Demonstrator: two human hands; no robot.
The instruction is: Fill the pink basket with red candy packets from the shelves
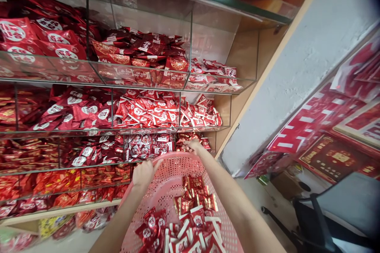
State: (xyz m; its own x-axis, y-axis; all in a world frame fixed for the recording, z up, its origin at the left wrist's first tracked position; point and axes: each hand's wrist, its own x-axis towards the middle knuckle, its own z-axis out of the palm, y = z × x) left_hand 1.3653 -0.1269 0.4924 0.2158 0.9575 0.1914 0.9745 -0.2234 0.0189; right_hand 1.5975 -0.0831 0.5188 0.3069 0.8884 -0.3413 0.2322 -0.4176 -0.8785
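Note:
My left hand (144, 174) is closed round the far left rim of a pink perforated plastic basket (162, 184), which tilts towards me. Inside lie small red-and-white packets (197, 215), dark red packets (151, 225) and shiny red-and-gold packets (194, 185). Past the basket's far rim, my right hand (193, 146) is at a low shelf compartment of red-and-gold packets (204, 142). Its fingers are curled together at those packets; what they hold, if anything, is too small to make out.
Glass-fronted shelves (142, 84) with dividers hold several kinds of red packets. A wooden side panel (249, 83) and grey wall (279, 75) stand to the right. Beyond are red printed goods (305, 122) and a black-framed chair (320, 217). Bagged goods (55, 223) lie below the shelves.

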